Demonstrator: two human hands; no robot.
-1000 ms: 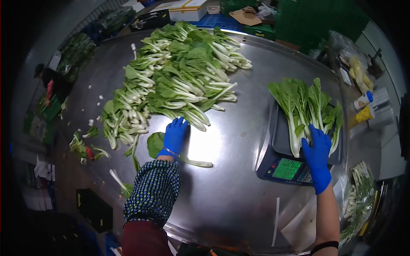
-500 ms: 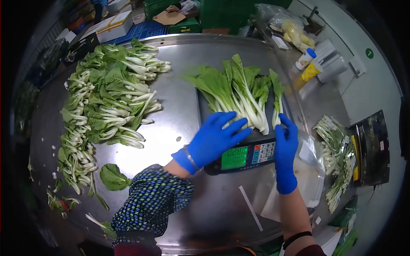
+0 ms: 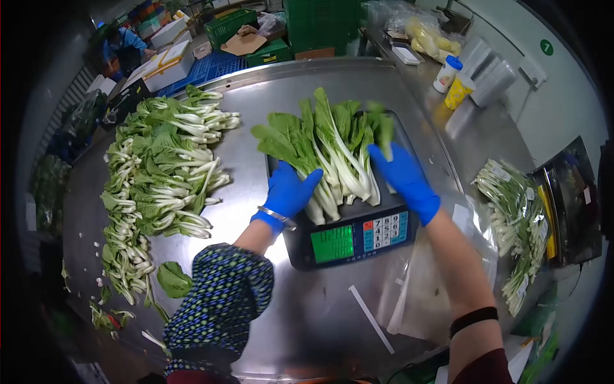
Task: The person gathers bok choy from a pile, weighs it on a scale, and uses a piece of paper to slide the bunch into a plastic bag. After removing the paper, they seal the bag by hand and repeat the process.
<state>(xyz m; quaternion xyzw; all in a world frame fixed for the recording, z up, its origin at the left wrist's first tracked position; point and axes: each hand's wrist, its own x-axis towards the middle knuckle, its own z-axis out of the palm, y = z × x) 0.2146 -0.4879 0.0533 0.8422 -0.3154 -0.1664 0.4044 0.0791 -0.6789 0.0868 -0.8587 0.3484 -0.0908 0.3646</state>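
Leafy green stalks with white stems (image 3: 346, 163) lie in a bunch on a dark digital scale (image 3: 297, 246) with a lit green display. My left hand (image 3: 286, 194), in a blue glove, is at the bunch's left edge, thumb apart from the fingers and touching the stems. At the right edge, my gloved right hand (image 3: 407, 184) closes on a single leafy green stalk (image 3: 382, 128), whose leaf is smeared by motion. Part of that stalk is hidden behind the fingers.
A large pile of the same greens (image 3: 169, 160) covers the table's left side. Bagged greens (image 3: 511, 224) lie at right beside a black machine (image 3: 572, 205). Plastic bags (image 3: 425, 288) and a white strip (image 3: 371, 320) lie in front. Behind stand cups (image 3: 459, 91); a person (image 3: 123, 48) is at far left.
My right hand has moved up and inward, bringing the separate stalk left against the bunch. My left hand has drawn back from the stem bases to the bunch's left side. The view has shifted.
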